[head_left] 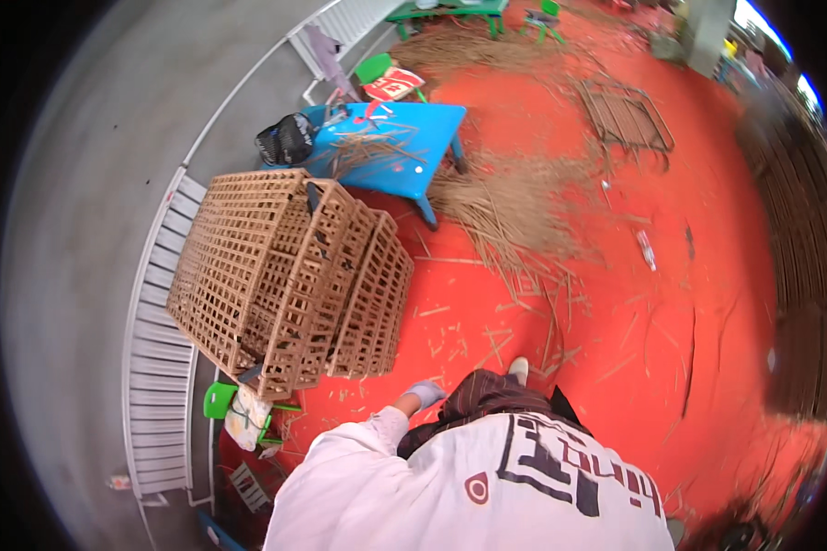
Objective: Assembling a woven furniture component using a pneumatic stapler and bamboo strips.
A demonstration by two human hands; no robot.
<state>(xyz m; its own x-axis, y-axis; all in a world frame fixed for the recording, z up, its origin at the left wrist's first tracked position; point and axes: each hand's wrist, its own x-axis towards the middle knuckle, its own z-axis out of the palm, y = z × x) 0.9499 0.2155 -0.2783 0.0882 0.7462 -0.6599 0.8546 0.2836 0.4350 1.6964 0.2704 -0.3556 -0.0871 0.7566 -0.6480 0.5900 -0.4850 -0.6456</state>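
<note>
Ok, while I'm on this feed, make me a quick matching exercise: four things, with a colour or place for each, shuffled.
1. Woven baskets
2. Table
3. Black bag
4. Left hand

A. At the table's left end
B. Just past a white sleeve
C. Tan, openwork
D. Blue, sticks on top

Pairs: 1-C, 2-D, 3-A, 4-B

Tan woven baskets [289,280], grouped closely together.
Their sides are open lattice with square gaps, and dark pieces mark one rim. They sit ahead and to the left of the left hand [426,394], apart from it.
</note>
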